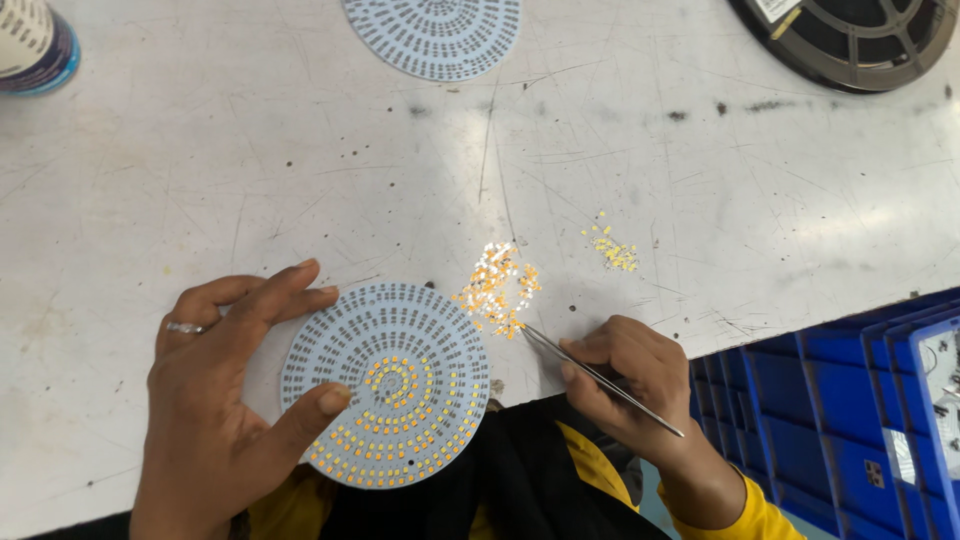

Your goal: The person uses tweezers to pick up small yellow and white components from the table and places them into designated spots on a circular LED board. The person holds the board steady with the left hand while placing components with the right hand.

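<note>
A round white circuit board [420, 345] lies at the table's near edge, with small yellow chips filling its centre spiral and lower rows. My left hand [215, 400] holds it by the rim, thumb on its lower left and fingers on its upper left edge. My right hand [630, 385] grips thin metal tweezers [600, 378] whose tips reach the lower end of a loose pile of tiny yellow chips [498, 285] just right of the board. A smaller scatter of yellow chips [612, 250] lies further right.
A second round board [435, 35] without chips sits at the far edge. A black reel [850, 40] is at the top right, a cup-like container [35, 45] at the top left. Blue plastic crates [850, 420] stand beside the scratched white table [250, 170] on the right.
</note>
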